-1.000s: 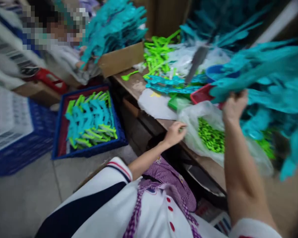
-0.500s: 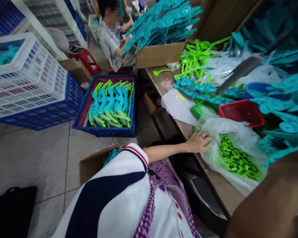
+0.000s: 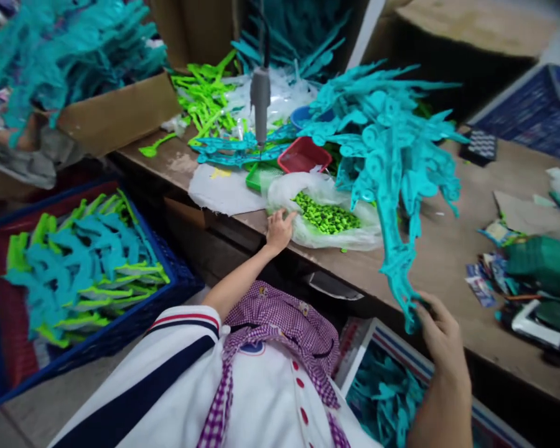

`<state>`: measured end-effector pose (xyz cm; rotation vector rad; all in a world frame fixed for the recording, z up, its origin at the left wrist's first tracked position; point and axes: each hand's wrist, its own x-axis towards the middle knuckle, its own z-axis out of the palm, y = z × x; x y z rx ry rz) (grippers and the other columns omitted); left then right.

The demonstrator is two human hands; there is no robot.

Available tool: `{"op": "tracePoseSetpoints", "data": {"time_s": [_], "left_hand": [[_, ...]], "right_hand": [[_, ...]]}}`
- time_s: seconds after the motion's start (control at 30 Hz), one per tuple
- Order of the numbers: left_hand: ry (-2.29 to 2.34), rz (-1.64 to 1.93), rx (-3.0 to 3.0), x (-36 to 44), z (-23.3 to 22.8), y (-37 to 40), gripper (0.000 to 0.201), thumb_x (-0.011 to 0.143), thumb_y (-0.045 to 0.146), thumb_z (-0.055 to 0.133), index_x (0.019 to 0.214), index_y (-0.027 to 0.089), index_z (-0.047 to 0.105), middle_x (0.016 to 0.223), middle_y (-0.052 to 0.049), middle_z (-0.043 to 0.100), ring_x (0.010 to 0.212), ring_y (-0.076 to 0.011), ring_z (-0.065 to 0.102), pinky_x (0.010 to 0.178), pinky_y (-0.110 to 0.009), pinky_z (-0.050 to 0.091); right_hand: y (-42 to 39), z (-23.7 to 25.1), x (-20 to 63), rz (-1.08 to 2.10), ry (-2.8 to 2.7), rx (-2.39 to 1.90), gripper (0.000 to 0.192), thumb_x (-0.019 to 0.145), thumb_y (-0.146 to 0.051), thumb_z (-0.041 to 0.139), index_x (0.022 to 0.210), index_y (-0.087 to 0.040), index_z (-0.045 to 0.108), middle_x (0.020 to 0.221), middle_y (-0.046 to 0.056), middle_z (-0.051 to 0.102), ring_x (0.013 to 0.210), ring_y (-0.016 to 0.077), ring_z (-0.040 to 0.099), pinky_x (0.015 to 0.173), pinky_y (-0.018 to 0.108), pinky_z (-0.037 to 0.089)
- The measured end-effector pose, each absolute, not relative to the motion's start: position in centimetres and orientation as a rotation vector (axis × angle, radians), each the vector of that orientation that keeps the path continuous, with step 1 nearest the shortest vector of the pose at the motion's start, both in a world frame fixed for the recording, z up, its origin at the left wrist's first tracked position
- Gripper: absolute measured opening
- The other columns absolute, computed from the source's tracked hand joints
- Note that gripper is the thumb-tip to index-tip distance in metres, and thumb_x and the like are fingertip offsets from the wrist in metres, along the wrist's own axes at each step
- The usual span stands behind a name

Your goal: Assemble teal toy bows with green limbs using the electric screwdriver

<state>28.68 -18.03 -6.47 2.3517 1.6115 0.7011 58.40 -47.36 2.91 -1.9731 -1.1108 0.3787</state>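
My left hand (image 3: 280, 230) rests at the near left edge of a clear plastic bag (image 3: 284, 186), fingers apart and touching the plastic. Small bright green plastic pieces (image 3: 326, 214) fill the bag. Over to the right, my right hand (image 3: 441, 330) has its fingers closed on the lower end of a long teal plastic part (image 3: 392, 255). That part hangs down from a big heap of teal parts (image 3: 378, 137) on the bench. The far side of the grip is partly hidden.
A red tray (image 3: 304, 155) and a hanging electric screwdriver (image 3: 261, 102) are behind the bag. On the left stands a blue crate (image 3: 168, 292) of teal-and-green assemblies. A box of teal parts (image 3: 385, 398) sits below the bench (image 3: 452, 261). A co-worker's hand (image 3: 21, 137) shows at far left.
The view has swung right, bringing the teal heap and the bench's right side into sight. My right hand, earlier a blurred arm at the edge, now grips a teal part. My left hand stays by the bag.
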Motion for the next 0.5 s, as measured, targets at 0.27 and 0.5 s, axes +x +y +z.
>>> {"op": "tracePoseSetpoints", "data": {"time_s": [0.27, 0.5], "left_hand": [[1.53, 0.769, 2.385, 28.5, -6.3, -18.4, 0.06, 0.086, 0.053, 0.065, 0.138, 0.024, 0.061, 0.138, -0.018, 0.052, 0.13, -0.0364, 0.047, 0.113, -0.051, 0.028], [1.57, 0.801, 2.339, 28.7, -6.7, -18.8, 0.036, 0.079, 0.03, 0.065, 0.113, 0.019, 0.071, 0.135, -0.019, 0.055, 0.129, -0.039, 0.046, 0.111, -0.054, 0.027]], "right_hand": [[-62.1, 5.3, 63.5, 0.278, -1.294, -2.381, 0.023, 0.061, -0.054, 0.06, 0.079, -0.054, 0.074, 0.09, 0.008, 0.079, 0.093, 0.0445, 0.071, 0.086, 0.068, 0.048], [-63.3, 3.7, 69.7, 0.522, -1.474, -2.604, 0.024, 0.062, -0.053, 0.056, 0.074, -0.048, 0.076, 0.095, 0.005, 0.08, 0.105, 0.0377, 0.071, 0.091, 0.055, 0.053]]}}
